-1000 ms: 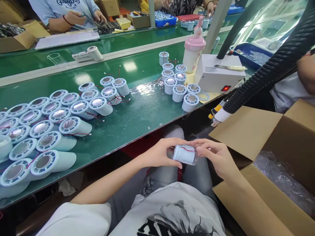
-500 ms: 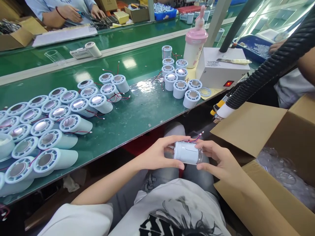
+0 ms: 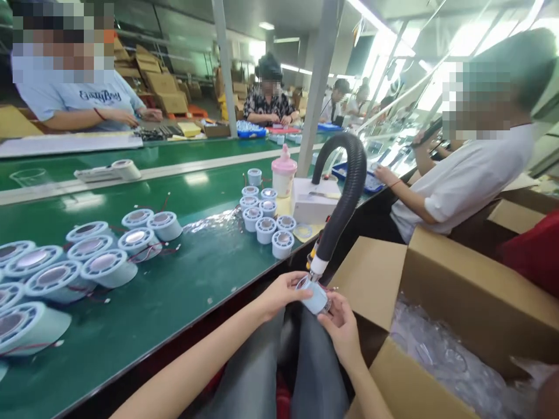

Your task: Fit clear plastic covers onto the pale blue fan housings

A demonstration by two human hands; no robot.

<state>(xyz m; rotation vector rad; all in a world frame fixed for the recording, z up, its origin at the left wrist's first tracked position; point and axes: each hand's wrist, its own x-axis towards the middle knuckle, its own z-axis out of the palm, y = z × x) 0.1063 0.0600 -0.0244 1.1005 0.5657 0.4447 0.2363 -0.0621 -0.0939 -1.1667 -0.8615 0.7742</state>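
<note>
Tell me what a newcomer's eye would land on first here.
Both hands, left hand and right hand, hold a pale blue cylinder up to the white tip of a black ribbed hose above the lap. Rows of similar cylinders cover the green bench at left.

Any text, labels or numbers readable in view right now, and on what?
Script print on the co-worker's pale blue T-shirt: too blurred to read.
White box on the green table: no label legible.
Pale blue cylinder in both hands: no visible text.
</note>
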